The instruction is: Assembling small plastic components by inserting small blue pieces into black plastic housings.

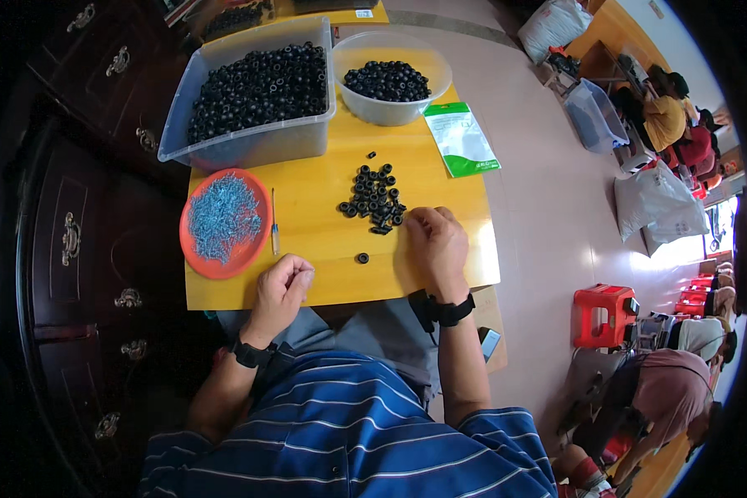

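My left hand [282, 292] rests at the table's front edge, its fingers curled closed; whatever it might hold is hidden. Beside the right side of a small pile of black ring-shaped parts [375, 197] is my right hand [441, 242], fingers bent inward and closed, with their tips mostly out of sight. One loose black ring [363, 258] lies between the two hands, and a smaller black piece [372, 154] sits beyond the pile. Left of the pile, a thin screwdriver [275, 228] lies by an orange plate [195, 264] of silvery-blue screws [224, 216].
At the back of the yellow table [307, 187] stand a large plastic bin [261, 145] and a round tub [390, 110], both holding black rings. A green-and-white packet [463, 141] lies at the right edge. Dark drawers border the left; a red stool [603, 315] and other people are rightward.
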`<state>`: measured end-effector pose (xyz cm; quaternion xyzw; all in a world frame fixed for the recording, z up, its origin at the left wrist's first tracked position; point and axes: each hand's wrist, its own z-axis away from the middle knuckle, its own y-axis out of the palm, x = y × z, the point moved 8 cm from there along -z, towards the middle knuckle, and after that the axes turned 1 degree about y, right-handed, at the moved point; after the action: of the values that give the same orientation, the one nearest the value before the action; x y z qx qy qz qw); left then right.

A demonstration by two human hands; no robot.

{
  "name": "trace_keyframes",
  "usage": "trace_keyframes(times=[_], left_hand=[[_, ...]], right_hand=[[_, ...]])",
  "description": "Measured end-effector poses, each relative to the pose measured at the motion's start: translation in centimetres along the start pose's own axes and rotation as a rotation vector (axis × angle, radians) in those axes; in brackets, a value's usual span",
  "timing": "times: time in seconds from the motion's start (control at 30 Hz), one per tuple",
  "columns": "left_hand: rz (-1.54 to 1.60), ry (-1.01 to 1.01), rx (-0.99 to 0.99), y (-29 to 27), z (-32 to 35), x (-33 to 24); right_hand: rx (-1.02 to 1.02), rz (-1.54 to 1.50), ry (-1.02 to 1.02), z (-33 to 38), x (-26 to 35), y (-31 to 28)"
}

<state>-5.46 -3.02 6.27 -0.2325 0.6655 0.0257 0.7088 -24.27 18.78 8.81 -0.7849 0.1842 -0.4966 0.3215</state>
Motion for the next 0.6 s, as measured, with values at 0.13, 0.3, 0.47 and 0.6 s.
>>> trace_keyframes(times=[0.13,0.3,0.47,0.6], left_hand=[[0.038,-0.031,-0.019,-0.1,0.0,0.4],[0.086,0.043,-0.035,-0.2,0.0,0.5],[0.097,-0.040,-0.019,0.0,0.1,1.1],[0.052,-0.030,0.041,0.0,0.4,1.1]], right_hand=[[-0.067,-0.096,0.025,1.2,-0.6,-0.7],[-0.008,-0.165,0.059,3.6,1.3,-1.2],[0.006,-0.138,-0.043,5.2,2.5,-0.1],[0.075,-0.166,-0.028,5.1,3.0,0.6]])
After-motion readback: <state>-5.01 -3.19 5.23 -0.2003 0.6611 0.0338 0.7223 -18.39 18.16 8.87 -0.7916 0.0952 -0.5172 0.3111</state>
